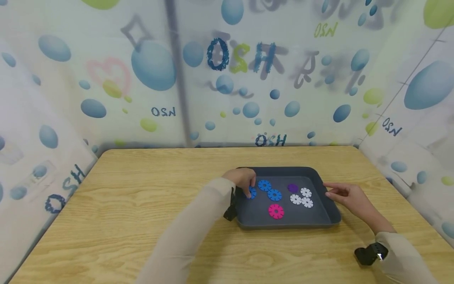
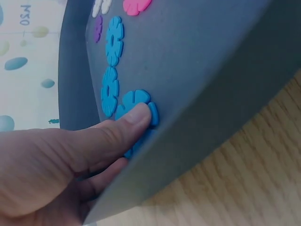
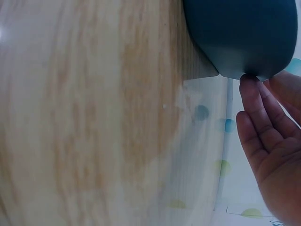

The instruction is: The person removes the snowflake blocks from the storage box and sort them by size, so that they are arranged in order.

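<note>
In the head view, my left hand point(image 1: 244, 178) reaches over the left side of a dark grey tray point(image 1: 283, 225). Its thumb lies on a notched blue plastic disc point(image 2: 134, 100), with the fingers bent at the disc's edge, partly hidden by the tray wall. Two more blue discs point(image 1: 264, 185) lie flat close by. My right hand point(image 1: 349, 197) is at the tray's right side, its fairly straight fingertips touching the rim. A pink disc point(image 1: 276, 211), a purple disc point(image 1: 292, 188) and a group of three white discs point(image 1: 307, 202) also lie in the tray.
The tray stands on a wood-grain table point(image 1: 124, 213), toward the right of its middle. A patterned curtain point(image 1: 227, 98) surrounds the table at the back and sides. On each wrist sits a black strap with a small device point(image 1: 370, 253).
</note>
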The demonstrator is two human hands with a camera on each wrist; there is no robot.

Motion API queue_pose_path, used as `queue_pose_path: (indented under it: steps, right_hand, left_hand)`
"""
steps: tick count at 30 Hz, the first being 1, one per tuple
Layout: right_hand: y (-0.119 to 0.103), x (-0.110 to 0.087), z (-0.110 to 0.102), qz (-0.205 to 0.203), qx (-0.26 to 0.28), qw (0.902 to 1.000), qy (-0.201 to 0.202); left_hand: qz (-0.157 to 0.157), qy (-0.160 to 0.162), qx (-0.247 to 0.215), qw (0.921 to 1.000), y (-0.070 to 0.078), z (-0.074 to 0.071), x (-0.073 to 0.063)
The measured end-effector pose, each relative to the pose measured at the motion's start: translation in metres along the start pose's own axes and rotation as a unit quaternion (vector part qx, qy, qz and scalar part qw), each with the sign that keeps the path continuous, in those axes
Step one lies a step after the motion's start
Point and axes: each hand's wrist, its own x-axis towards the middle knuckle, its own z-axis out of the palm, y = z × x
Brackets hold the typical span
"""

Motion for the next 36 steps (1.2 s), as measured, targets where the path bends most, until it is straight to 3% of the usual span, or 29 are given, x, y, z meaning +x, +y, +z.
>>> queue_pose_path:
  steps: [5,14,19,28,36]
  right_hand:
    - [0.000,0.000,0.001,-0.007,0.003,1.0000,0.002]
    - [0.000,0.000,0.002,-0.015,0.001,0.9999,0.007]
    - [0.000,0.000,0.002,-0.017,0.002,0.9998,0.006]
    - [0.001,0.000,0.002,-0.012,0.004,0.9999,0.004]
    - [-0.001,-0.001,0.000,-0.009,0.000,1.0000,0.004]
  left_hand:
    - [0.013,0.009,-0.017,0.9997,-0.004,0.000,-0.001]
    - [0.058,0.058,-0.059,0.9949,-0.012,0.001,-0.003]
    - [0.091,0.054,-0.100,0.9894,-0.017,0.000,-0.008]
    - [0.152,0.050,-0.120,0.9798,-0.021,-0.007,-0.024]
    - [0.176,0.063,-0.134,0.9731,-0.030,-0.023,-0.042]
